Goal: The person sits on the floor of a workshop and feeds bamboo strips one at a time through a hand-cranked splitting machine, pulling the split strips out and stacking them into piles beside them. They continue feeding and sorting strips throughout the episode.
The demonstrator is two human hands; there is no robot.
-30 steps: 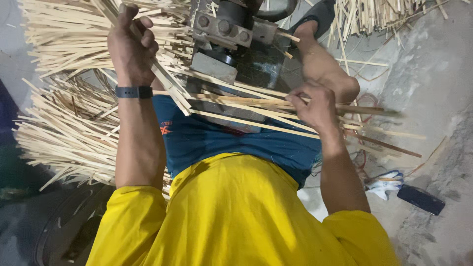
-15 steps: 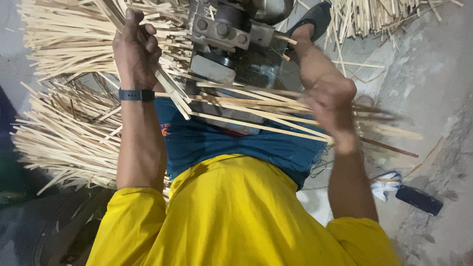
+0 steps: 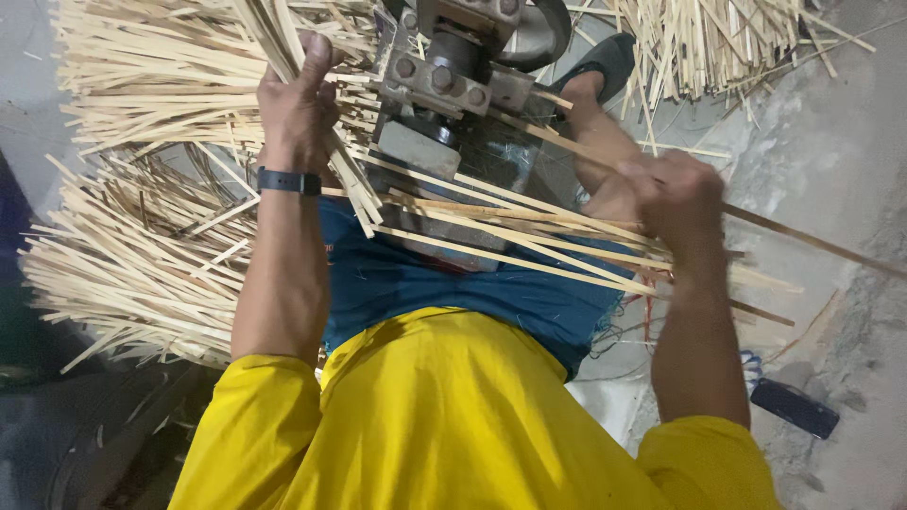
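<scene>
Bamboo strips (image 3: 529, 241) across lap, against grey metal machine (image 3: 453, 104): left hand (image 3: 298, 109) fingers clenched round upright bundle (image 3: 283, 47), right hand (image 3: 675, 194) fingers clenched on single strip (image 3: 812, 241); best drawn straight, level, bundle steadied, knuckles well off machine.

Soft even light, no hard shadows; right hand (image 3: 673, 194) motion-blurred.

Looking steeply down from the head, close over the lap, facing the machine (image 3: 453, 85) ahead; taking in both forearms, strips (image 3: 142, 246) and floor (image 3: 831, 170).
</scene>
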